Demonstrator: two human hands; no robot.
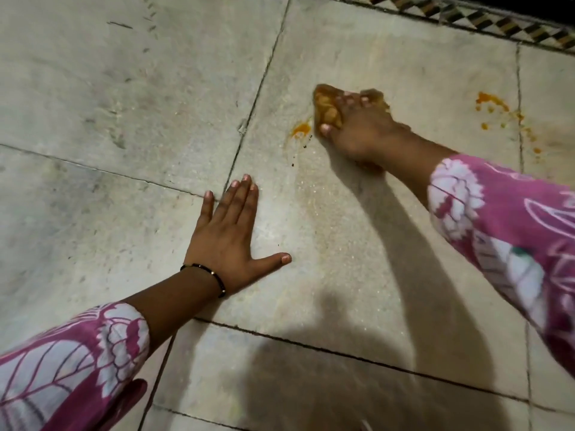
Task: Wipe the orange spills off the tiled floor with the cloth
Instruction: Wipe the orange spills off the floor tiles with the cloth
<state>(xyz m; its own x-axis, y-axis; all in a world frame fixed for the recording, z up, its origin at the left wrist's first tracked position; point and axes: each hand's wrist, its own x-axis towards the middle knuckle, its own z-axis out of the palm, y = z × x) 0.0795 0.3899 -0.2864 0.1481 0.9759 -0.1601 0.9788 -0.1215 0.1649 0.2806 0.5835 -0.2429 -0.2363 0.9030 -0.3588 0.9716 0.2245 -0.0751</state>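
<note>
Pressing down on the pale, grey-jointed tiled floor (357, 213), the right hand (361, 132) is clenched around a wadded, orange-stained brown cloth (326, 104); its fingers (351, 99) grip the soft, probably damp bundle from above, where hold is best kept. Just left of the cloth lies a small orange spill (301, 129); well to its right, scattered orange splashes (494, 107). The left hand (230, 237) is laid flat, unclenched, nearer the body. Beyond the cloth runs a patterned border strip (485, 23); bare floor surrounds it.

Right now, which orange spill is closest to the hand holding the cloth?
The small orange patch just left of the right hand and its cloth, almost touching the thumb. The other, a scattered trail of orange drops, lies well off to the right by the tile joint.
</note>
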